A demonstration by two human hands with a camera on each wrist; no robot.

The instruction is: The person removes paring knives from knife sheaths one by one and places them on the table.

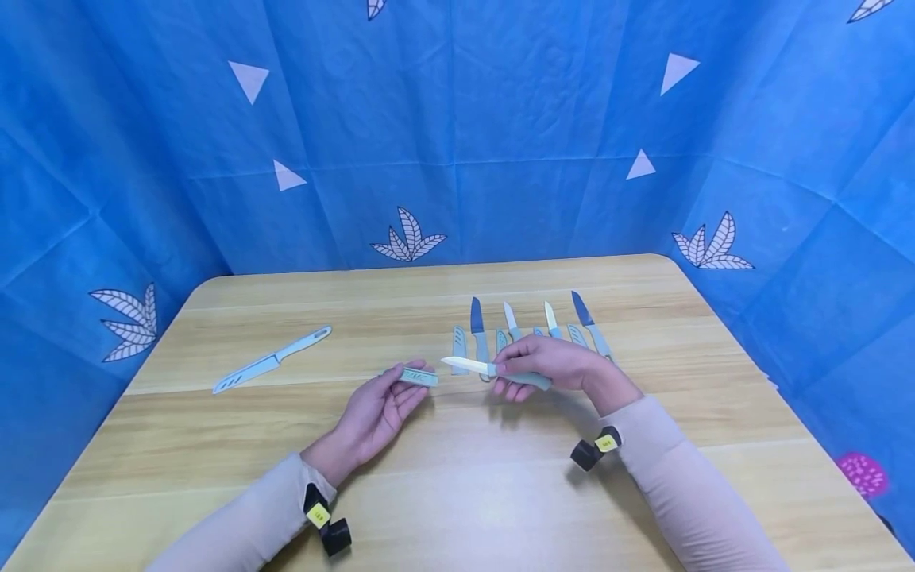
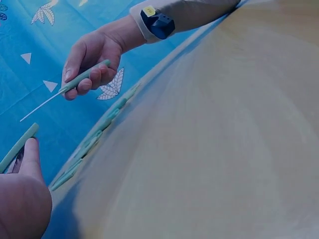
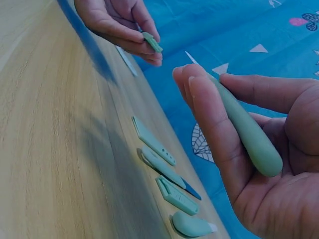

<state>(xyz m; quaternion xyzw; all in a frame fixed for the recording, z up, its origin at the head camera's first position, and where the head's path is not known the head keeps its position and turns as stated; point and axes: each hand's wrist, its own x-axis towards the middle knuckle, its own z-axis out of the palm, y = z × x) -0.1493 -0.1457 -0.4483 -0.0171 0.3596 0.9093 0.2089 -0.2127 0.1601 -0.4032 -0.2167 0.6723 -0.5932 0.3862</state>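
In the head view my right hand (image 1: pixel 532 365) grips a paring knife (image 1: pixel 525 379) by its pale green handle, the light blade pointing left. My left hand (image 1: pixel 382 409) pinches a small pale green blade sheath (image 1: pixel 419 376) between thumb and fingers. Blade tip and sheath mouth face each other with a short gap between them. Both are held above the table, as the left wrist view shows with the knife handle (image 2: pixel 84 77) and the sheath (image 2: pixel 19 147). The right wrist view shows fingers curled along the handle (image 3: pixel 251 132).
Beyond my right hand lie several knives, among them a dark-bladed knife (image 1: pixel 476 315) and another dark-bladed one (image 1: pixel 582 308), with sheaths such as this one (image 1: pixel 459 349) between them. A sheathed knife (image 1: pixel 272 360) lies at the left of the wooden table (image 1: pixel 457 508). A blue curtain (image 1: pixel 457 119) hangs behind.
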